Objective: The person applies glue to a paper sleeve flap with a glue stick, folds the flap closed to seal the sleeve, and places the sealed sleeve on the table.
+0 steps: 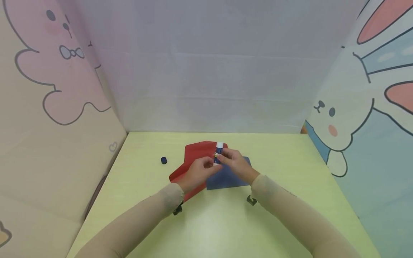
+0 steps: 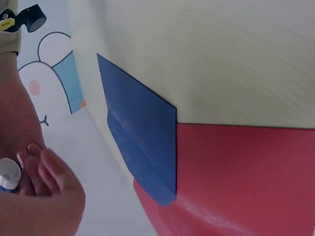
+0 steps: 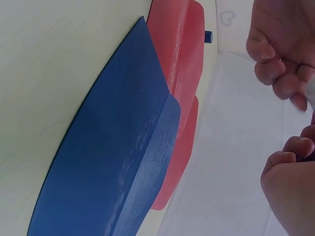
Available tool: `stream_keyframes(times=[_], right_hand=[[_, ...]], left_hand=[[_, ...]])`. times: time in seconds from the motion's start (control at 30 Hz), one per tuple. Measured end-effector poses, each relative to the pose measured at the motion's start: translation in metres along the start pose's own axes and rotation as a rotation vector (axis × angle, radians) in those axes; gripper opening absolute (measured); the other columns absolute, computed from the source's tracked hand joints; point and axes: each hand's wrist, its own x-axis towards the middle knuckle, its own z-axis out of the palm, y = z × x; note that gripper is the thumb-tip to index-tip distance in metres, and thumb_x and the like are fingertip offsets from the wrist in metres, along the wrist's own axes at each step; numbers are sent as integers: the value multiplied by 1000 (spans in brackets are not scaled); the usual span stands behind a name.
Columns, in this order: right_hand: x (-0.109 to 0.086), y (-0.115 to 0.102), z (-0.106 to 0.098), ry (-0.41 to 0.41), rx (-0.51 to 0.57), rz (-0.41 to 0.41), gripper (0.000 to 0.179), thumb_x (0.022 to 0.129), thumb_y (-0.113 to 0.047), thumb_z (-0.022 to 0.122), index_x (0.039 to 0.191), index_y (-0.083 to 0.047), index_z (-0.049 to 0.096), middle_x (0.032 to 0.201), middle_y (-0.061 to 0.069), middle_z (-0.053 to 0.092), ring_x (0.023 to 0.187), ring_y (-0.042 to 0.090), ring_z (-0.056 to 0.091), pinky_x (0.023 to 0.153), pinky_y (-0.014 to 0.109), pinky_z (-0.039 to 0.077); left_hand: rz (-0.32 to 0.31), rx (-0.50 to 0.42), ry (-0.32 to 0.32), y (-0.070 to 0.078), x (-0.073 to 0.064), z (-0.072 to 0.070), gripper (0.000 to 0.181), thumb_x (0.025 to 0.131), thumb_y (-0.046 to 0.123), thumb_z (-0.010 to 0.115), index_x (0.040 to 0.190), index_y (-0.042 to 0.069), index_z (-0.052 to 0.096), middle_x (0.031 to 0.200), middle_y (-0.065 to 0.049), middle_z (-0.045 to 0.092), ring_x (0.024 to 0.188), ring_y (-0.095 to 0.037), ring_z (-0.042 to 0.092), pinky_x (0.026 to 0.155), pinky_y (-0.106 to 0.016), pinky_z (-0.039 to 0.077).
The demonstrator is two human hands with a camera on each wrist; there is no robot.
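Both hands hold a glue stick [image 1: 218,149] upright above two envelopes; its body is blue with white ends. My left hand [image 1: 199,171] pinches it near the lower end, and my right hand [image 1: 238,163] grips its body from the other side. In the left wrist view the glue stick's white end [image 2: 10,172] shows beside curled fingers. Below lie a red envelope [image 1: 196,152] with its flap open and a blue envelope [image 1: 222,180] overlapping it on the right. The blue envelope's flap [image 3: 147,172] shows in the right wrist view.
A small dark blue cap [image 1: 164,160] stands on the pale yellow table [image 1: 142,200], left of the red envelope. A white cloth wall [image 1: 213,89] rises behind the table. Side walls with cartoon animals flank it, a rabbit [image 1: 342,122] on the right.
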Motion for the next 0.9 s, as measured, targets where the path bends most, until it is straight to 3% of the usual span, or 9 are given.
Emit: stream_keyframes(times=[0.13,0.23,0.33,0.43,0.57,0.67,0.8,0.9], right_hand=[[0,-2,0,-4,4,-1,37,123,-17,62,143,14,69,125,19,79,107,17,69,109,40,60],[-1,-3,0,-11,6,-7,37,123,-16,61,144,13,69,128,22,79,108,18,69,107,33,58],[0,-2,-1,-19,3,-12,38,124,-16,61,145,14,68,129,24,78,109,19,68,108,32,57],[0,-2,0,-15,-9,-12,37,124,-17,61,144,12,69,128,22,78,111,20,68,110,34,56],[1,-5,2,0,-18,-18,33,124,-17,62,143,8,72,129,23,78,112,22,68,110,36,57],[1,-7,3,4,-28,-35,33,123,-16,62,141,10,72,129,24,77,112,21,68,108,35,58],[2,-9,6,-6,-41,-53,32,123,-14,63,139,12,71,127,24,76,109,19,66,102,30,58],[3,-10,7,-8,-43,-59,32,123,-14,64,139,13,71,126,26,76,108,19,65,99,27,58]], left_hand=[[-23,-159,-165,0,-3,-6,50,126,33,56,166,5,64,164,-26,66,155,-50,61,130,-68,54],[-46,-243,-225,-2,-3,-9,51,128,28,49,171,2,58,167,-31,59,160,-52,54,127,-57,57],[-48,-248,-229,-4,-2,-10,49,128,26,50,170,3,59,168,-32,59,159,-51,56,120,-43,60],[-33,-209,-191,-4,-2,-9,46,127,25,55,165,2,63,166,-33,62,156,-51,61,118,-43,62],[-22,-157,-82,-2,-3,-6,38,123,27,66,148,0,73,151,-28,74,142,-48,72,114,-46,66],[-36,-138,10,2,-4,-3,30,118,29,75,133,3,75,137,-20,78,130,-43,76,106,-41,67],[-65,-120,101,8,-7,1,26,112,31,84,117,8,72,120,-11,77,109,-31,74,96,-38,65],[-73,-112,131,11,-8,2,28,110,32,87,112,10,69,112,-9,75,99,-22,68,94,-43,64]])
